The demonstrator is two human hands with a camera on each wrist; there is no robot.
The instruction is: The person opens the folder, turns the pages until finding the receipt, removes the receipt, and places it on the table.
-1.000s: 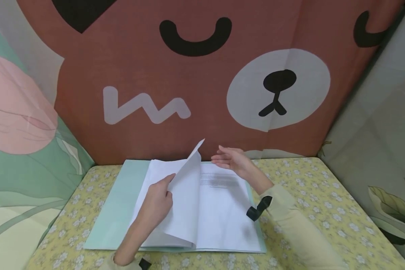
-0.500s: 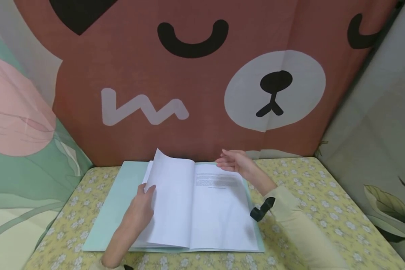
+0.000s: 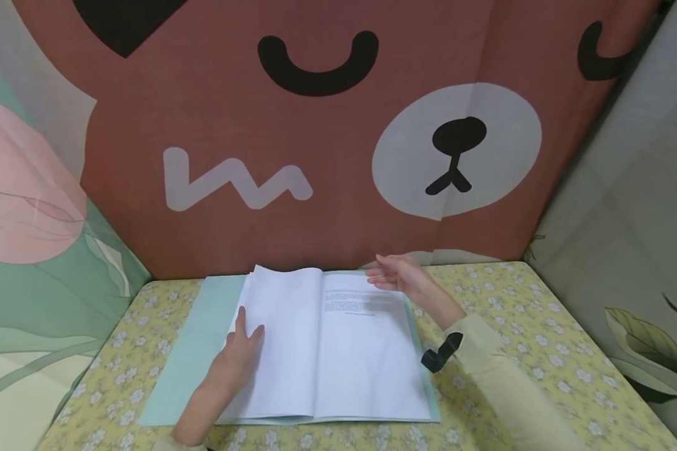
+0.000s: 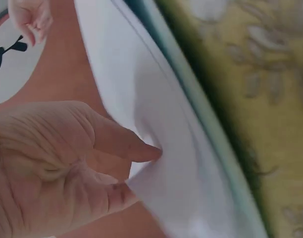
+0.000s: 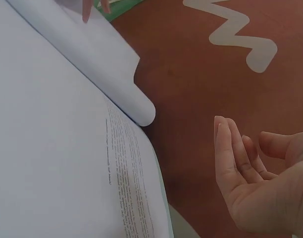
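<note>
A pale green folder (image 3: 183, 369) lies open on the table, with white sheets bound inside it. The right-hand page (image 3: 372, 363) carries a short block of small print near its top. My left hand (image 3: 234, 360) is at the outer edge of the left-hand page (image 3: 288, 338). In the left wrist view, that sheet's edge (image 4: 171, 188) passes between thumb and finger, which pinch it; the remaining fingers are hidden. Over the right page's top edge, my right hand (image 3: 397, 275) hovers with fingers loosely extended, holding nothing, as the right wrist view confirms.
A yellow floral cloth (image 3: 519, 332) covers the table. Behind it hangs a brown curtain (image 3: 231, 238) printed with a bear face, close to the folder's far edge. Patterned drapes stand at the left and right. A black strap (image 3: 442, 354) is on the right wrist.
My left hand has moved left and down with the turned sheet, which was upright and now lies almost flat on the left side. The right hand has barely shifted.
</note>
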